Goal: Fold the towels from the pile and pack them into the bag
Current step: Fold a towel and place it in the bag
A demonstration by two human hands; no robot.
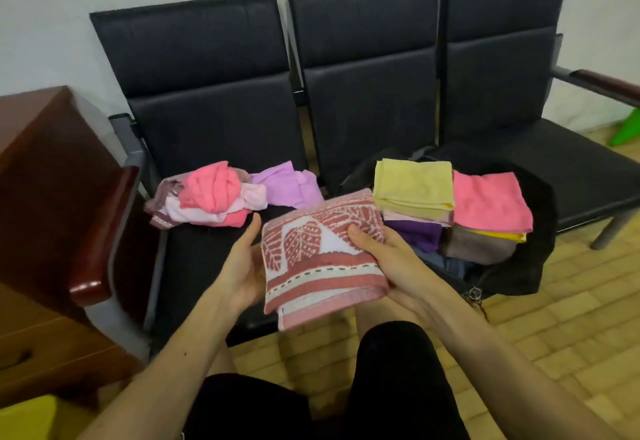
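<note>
A folded red-and-white leaf-patterned towel [318, 256] is held in front of me above the seat edge. My left hand [242, 266] supports its left side with the thumb up beside it. My right hand [384, 256] grips its right side, thumb on top. The pile of unfolded towels [207, 197], pink, light pink and a lilac one [291, 185], lies on the left seat. The black bag [526, 259] lies open on the middle seat, holding folded towels: a yellow one [414, 185], a pink one [488, 202], purple and brown ones below.
A row of black chairs [367, 69] stands against a white wall, with wooden armrests [100, 238] at both ends. A brown wooden cabinet [38, 197] is at the left. My knees in black shorts [394, 370] are below. The floor is yellow tile.
</note>
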